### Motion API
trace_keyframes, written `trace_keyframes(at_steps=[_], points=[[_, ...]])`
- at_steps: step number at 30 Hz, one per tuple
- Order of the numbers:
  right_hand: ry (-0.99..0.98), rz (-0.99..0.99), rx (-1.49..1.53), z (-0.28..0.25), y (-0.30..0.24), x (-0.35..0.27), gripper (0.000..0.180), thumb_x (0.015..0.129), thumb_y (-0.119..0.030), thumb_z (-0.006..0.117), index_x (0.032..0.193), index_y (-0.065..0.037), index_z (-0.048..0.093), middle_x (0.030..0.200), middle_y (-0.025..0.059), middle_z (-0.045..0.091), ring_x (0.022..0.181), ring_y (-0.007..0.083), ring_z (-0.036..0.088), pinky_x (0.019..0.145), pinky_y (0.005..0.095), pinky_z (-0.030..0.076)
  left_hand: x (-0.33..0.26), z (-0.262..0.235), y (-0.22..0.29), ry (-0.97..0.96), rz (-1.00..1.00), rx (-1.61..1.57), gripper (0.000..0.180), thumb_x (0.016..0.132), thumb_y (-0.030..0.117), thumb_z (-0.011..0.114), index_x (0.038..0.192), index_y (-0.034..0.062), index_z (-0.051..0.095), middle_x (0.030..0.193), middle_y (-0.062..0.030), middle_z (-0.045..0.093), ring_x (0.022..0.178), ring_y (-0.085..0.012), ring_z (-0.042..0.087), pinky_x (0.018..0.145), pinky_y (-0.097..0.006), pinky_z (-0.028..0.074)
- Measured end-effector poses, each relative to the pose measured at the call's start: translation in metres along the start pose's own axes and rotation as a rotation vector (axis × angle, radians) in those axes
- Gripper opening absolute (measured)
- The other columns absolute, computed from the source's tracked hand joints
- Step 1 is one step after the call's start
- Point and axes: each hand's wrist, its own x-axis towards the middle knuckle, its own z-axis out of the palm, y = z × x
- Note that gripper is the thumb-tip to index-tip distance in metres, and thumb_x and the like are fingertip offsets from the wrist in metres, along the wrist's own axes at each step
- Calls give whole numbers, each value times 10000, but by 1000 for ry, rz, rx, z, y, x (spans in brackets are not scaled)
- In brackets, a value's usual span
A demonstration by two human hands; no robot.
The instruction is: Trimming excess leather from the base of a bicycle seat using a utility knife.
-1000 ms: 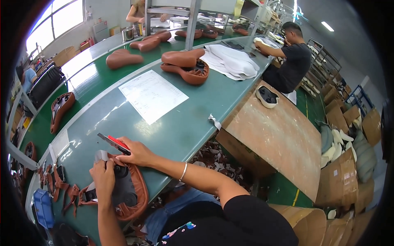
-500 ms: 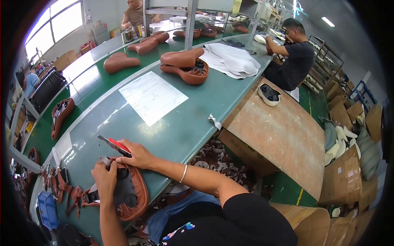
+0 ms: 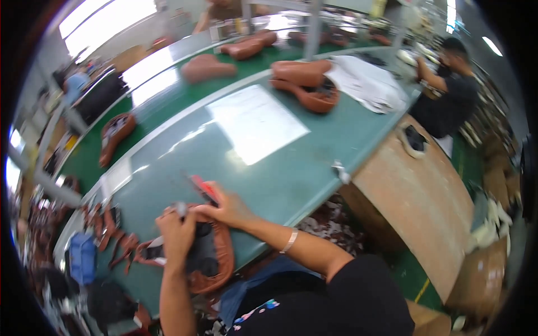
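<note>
An upturned bicycle saddle (image 3: 224, 255) with a brown cover and black underside lies at the table's near edge. My left hand (image 3: 178, 232) is closed at its far rim, fingers pinched on the cover's edge. A small greyish piece (image 3: 181, 209) pokes up between my hands; blur hides what it is. My right hand (image 3: 228, 210) is closed round a red-handled utility knife (image 3: 203, 189), its blade end pointing away to the upper left. The right thumb reaches to the saddle's rim beside the left fingers.
Brown leather scraps (image 3: 115, 232) and a blue plastic box (image 3: 83, 257) lie left of the saddle. Beyond are a paper sheet (image 3: 258, 126), stacked brown saddles (image 3: 302, 73) and white cloths (image 3: 367, 84). A board (image 3: 417, 190) stands right; a co-worker (image 3: 451, 89) sits beyond.
The whole view has swung, so the table and hands appear farther right, and the picture is blurrier. Both hands stay at the saddle's far rim, the knife still in the right one.
</note>
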Motion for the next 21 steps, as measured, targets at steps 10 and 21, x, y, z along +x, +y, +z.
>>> trace_keyframes(at_steps=[10, 21], points=[[-172, 97, 45, -72, -32, -26, 439, 909, -239, 565, 1297, -65, 460, 1088, 183, 629, 952, 311, 639, 796, 336, 483, 5, -19, 15, -135, -109, -341, 231, 790, 235, 587, 724, 13, 577, 791, -150, 552, 809, -310, 495, 822, -402, 321], [-682, -379, -741, -103, -60, 2, 589, 840, -207, 642, 1380, -175, 409, 717, 92, 569, 562, 271, 557, 498, 383, 439, 8, -21, 15, -196, -190, -486, 150, 776, 195, 593, 691, 72, 585, 662, -24, 558, 723, -183, 477, 820, -332, 293]])
